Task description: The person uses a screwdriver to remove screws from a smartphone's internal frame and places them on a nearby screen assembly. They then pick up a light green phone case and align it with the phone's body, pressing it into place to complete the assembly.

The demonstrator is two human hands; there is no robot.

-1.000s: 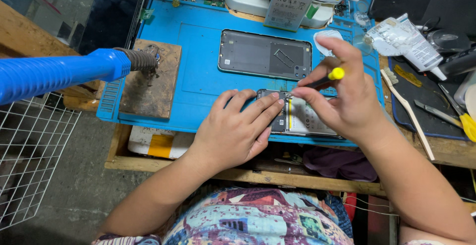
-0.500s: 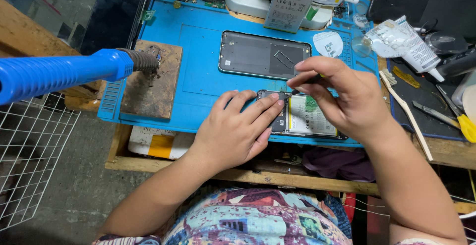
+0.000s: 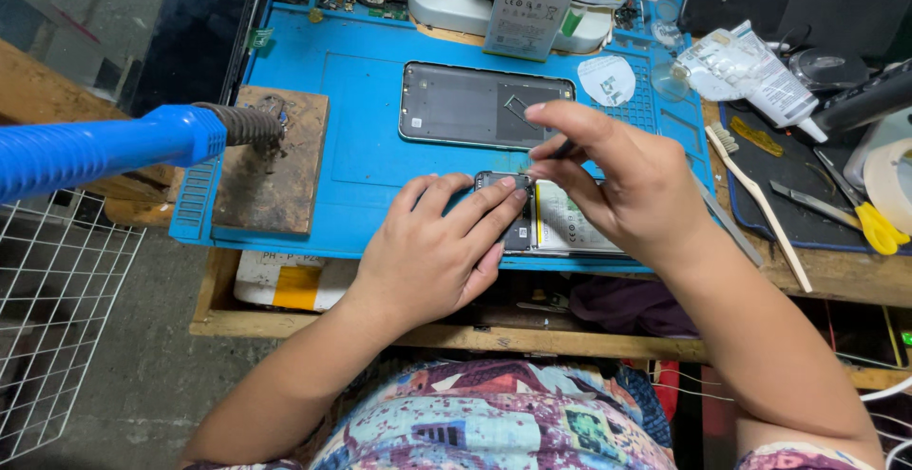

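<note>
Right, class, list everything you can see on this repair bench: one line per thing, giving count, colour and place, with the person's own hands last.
Blue silicone work mat: one, blue, bench centre.
Opened phone body: one, dark with a pale battery, mat's near edge, under both hands.
Grey phone back shell: one, grey, mid-mat, lying flat.
Blue hot-air handle: one, blue, left, nozzle over the wooden block.
Scorched wooden block: one, brown, mat's left side.
Loose battery pack: one, white, top centre.
White glue tube: one, white, upper right.
Pale-handled brush: one, cream, right.
Yellow-handled scissors: one, far right.
Wire rack: one, white, lower left.
Left hand: pressing on the phone.
Right hand: pinching a thin dark tool.
</note>
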